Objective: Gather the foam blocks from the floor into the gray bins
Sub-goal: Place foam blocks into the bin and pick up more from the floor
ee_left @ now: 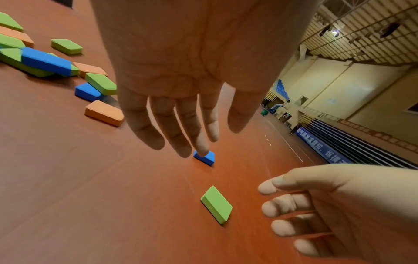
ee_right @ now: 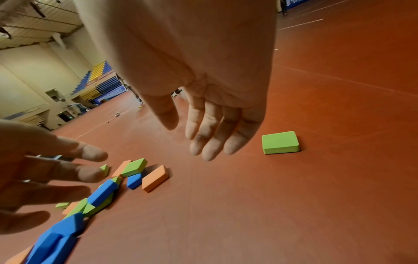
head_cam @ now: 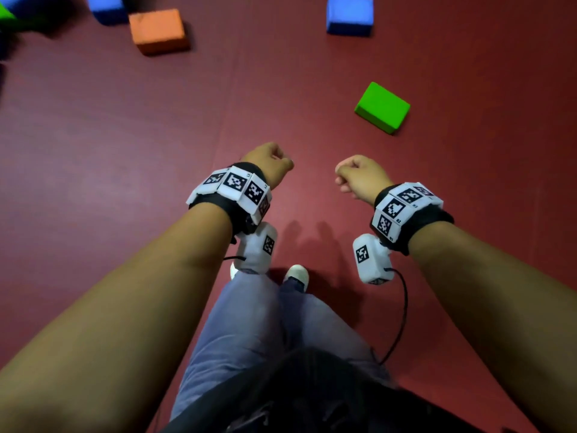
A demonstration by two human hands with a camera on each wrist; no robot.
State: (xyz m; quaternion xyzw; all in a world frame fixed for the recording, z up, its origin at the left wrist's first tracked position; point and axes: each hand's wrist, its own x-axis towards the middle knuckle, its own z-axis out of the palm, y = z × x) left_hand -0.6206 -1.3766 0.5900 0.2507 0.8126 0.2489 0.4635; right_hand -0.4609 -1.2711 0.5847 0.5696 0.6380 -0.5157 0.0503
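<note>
Both hands hang empty above the red floor (head_cam: 125, 135), fingers relaxed and pointing down. My left hand (head_cam: 268, 164) and right hand (head_cam: 359, 176) are side by side, a hand's width apart. A green foam block (head_cam: 382, 107) lies alone just ahead of the right hand, and shows in the wrist views too (ee_left: 216, 204) (ee_right: 280, 142). Farther off lie a blue block (head_cam: 349, 15) and an orange block (head_cam: 159, 29). A pile of green, blue and orange blocks (ee_right: 99, 194) spreads to the far left (ee_left: 45, 60). No gray bin is in view.
My legs and white shoes (head_cam: 296, 273) stand below the hands. A black cable (head_cam: 402, 307) hangs from the right wrist camera. Bleachers and a blue banner (ee_left: 339, 153) line the far side of the sports hall.
</note>
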